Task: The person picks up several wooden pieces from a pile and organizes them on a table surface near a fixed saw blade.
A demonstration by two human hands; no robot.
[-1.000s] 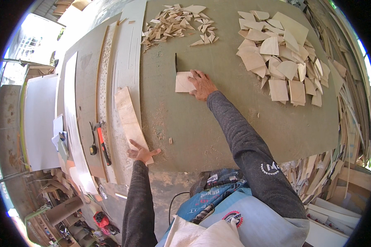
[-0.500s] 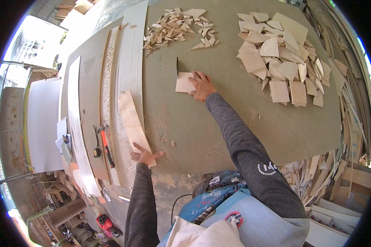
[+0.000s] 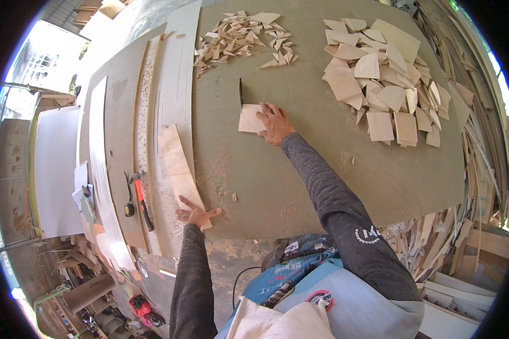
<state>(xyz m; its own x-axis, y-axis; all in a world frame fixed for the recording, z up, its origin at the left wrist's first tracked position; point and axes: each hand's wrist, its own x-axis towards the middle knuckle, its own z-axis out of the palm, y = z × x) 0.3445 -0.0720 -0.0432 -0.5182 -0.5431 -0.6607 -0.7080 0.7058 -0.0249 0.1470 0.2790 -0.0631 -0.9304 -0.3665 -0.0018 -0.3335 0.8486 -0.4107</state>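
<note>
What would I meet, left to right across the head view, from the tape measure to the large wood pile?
Tape measure → hammer → left hand on the long pale board → squarish wood piece → right hand → large pile of cut wood pieces.

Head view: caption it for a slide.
Left hand on a long wooden strip, right hand on a small flat wooden piece near a thin dark blade, pointed offcuts beyond.

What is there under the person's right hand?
Under the right hand lies a flat, pale wooden piece, on the olive-brown tabletop. Its left part shows. The hand covers its right edge, which cannot be seen, nor can the tabletop directly beneath the piece.
</note>
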